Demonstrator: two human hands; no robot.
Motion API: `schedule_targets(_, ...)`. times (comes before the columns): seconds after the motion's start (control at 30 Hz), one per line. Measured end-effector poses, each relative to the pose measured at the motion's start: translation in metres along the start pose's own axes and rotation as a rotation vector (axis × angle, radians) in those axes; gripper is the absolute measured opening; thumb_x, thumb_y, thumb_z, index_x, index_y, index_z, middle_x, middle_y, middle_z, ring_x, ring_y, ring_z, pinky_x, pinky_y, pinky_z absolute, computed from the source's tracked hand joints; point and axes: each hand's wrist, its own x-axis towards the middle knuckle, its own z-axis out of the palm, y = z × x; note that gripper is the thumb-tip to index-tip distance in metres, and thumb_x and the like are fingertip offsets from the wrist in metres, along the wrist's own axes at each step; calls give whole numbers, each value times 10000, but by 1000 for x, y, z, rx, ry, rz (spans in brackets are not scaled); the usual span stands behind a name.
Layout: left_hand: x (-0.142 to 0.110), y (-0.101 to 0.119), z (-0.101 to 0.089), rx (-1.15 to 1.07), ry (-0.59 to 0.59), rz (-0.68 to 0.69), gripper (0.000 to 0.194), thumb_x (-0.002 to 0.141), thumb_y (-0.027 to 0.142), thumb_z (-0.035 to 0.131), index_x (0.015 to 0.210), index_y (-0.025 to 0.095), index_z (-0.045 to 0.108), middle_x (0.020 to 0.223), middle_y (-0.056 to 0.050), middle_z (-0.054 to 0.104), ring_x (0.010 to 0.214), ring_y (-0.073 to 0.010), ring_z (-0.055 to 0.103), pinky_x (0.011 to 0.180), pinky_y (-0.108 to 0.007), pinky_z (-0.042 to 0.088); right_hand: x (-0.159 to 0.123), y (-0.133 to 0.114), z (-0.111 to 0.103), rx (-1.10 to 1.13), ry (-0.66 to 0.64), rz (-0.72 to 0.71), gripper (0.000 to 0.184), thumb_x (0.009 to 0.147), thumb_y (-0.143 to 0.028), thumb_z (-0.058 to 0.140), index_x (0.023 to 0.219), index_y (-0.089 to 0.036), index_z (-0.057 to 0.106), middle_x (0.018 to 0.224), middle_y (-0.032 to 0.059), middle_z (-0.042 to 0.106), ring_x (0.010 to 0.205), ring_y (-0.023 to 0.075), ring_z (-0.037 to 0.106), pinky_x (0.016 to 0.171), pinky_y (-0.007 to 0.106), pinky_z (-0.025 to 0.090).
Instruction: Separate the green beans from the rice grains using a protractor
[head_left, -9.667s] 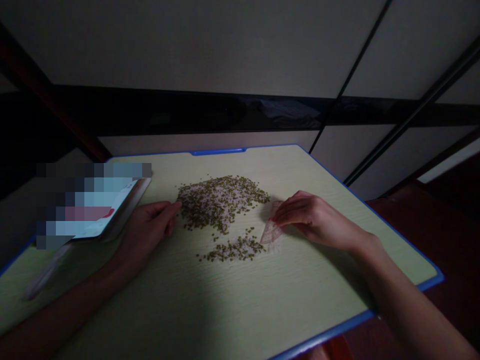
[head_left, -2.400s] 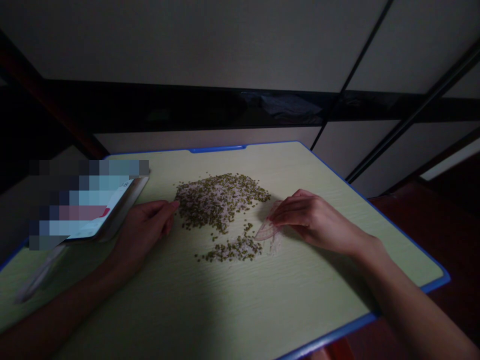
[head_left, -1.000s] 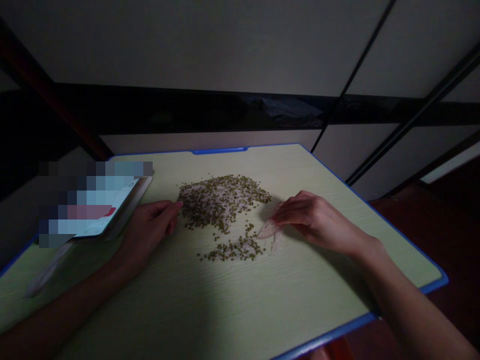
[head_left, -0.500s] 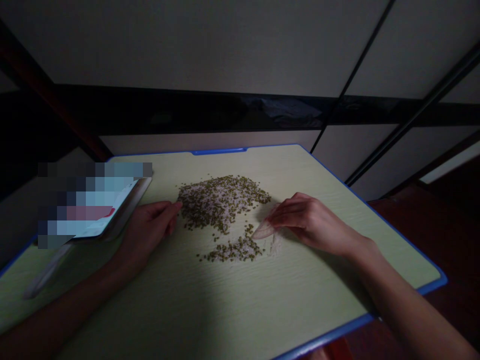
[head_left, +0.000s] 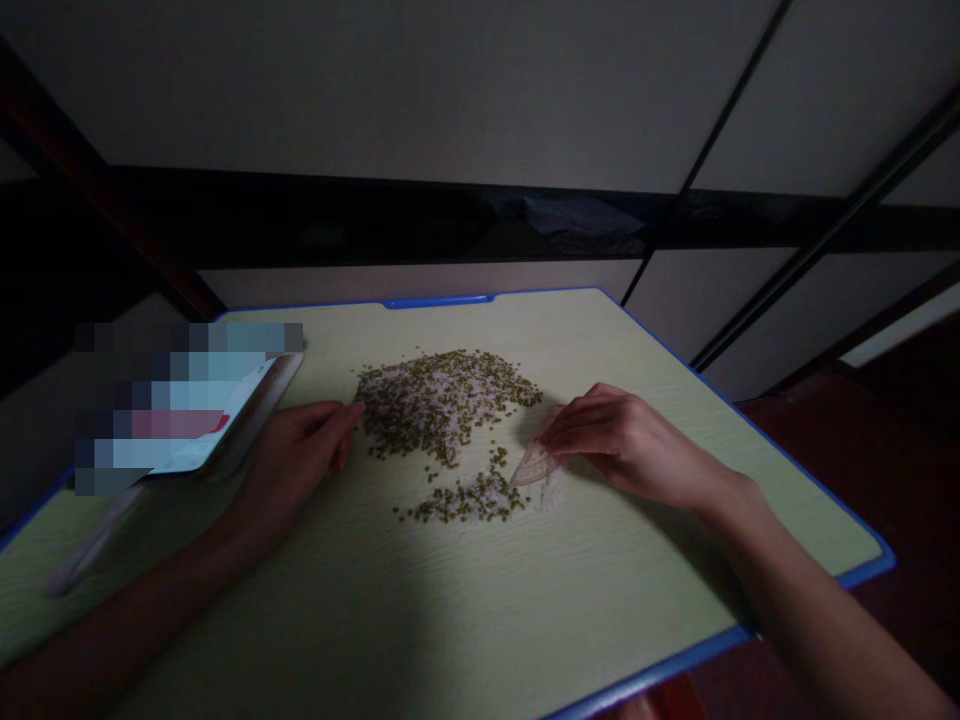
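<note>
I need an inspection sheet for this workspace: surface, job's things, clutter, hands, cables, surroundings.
Surface: pale tabletop with blue rim.
Job's things: large mixed pile of green and pale grains; smaller mixed pile nearer the wearer.
Clutter: lit tablet-like device at left, partly pixelated.
Hands: left hand curled, fingertips at the large pile's edge; right hand pinches a clear fan-shaped piece.
Cables: nothing clearly seen; dim light.
Surroundings: pale panels behind, dark reddish floor at right.

The room is dim. Pale panels (head_left: 390, 90) span the top of the frame, with 1 dark band (head_left: 247, 220) below (something crumpled shows faintly right of centre). Reddish floor (head_left: 840, 435) lies far right; a blue-edged table (head_left: 637, 570) fills the lower centre.
</note>
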Motion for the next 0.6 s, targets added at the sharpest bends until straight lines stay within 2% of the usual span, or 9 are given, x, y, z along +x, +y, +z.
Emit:
schedule_targets(0.27,2,-5,0,-1,-8,-13,413,696,478,482,389,209,415,349,72,372,370,-80,344,423,-220,267,-2,2,-3,-5,-5,-14,305,810,-18,447,843,-186,699,898,38,714,857,177,644,770,359,435)
schedule_targets(0.6,0,-1,-1,1,1,6,418,691,476,476,378,210,400,350,73,374,374,-78,341,433,-222,273,-4,2,-6,21,-24,-4,309,802,4,446,855,-171,697,892,43,712,875,167,637,786,339,433)
